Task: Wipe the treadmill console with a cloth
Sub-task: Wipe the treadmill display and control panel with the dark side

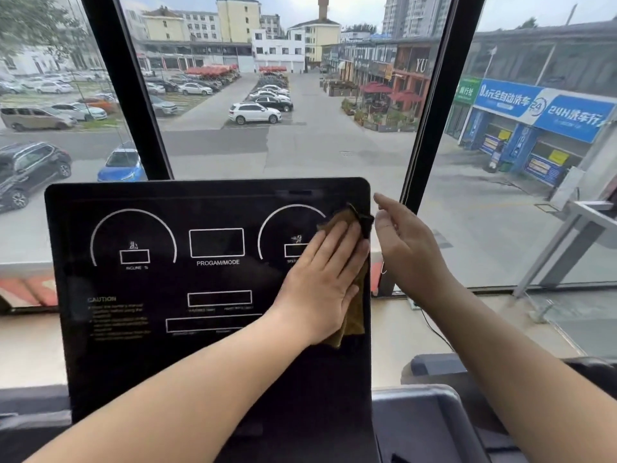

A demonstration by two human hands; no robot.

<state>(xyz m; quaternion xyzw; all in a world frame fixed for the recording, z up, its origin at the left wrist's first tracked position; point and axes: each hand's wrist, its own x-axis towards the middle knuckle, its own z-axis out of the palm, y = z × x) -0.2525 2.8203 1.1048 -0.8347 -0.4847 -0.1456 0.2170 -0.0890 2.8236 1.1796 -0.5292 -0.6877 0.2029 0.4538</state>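
In the head view, a big flat shiny black treadmill console with white rings and boxes (213, 279) is seen standing in front of a wide window. A small soft brown cloth (354, 312) is pressed on the right side of the console, over the right ring and close to the right edge. The cloth is held down by the left hand (320, 279), which is laid flat with the fingers straight and close together. The right hand (400, 242) is held up just beside the console's right edge, fingers loose, and nothing is held in it. Whether the edge is touched cannot be told.

The wiping is judged to be under way. No dirty or clean marks can be made out, so what is done cannot be told. The left ring, the middle boxes and the bottom part may be left.

1 grey plastic tray (417, 416) is seen at the bottom right, partly hidden by the right arm. What is in it cannot be told
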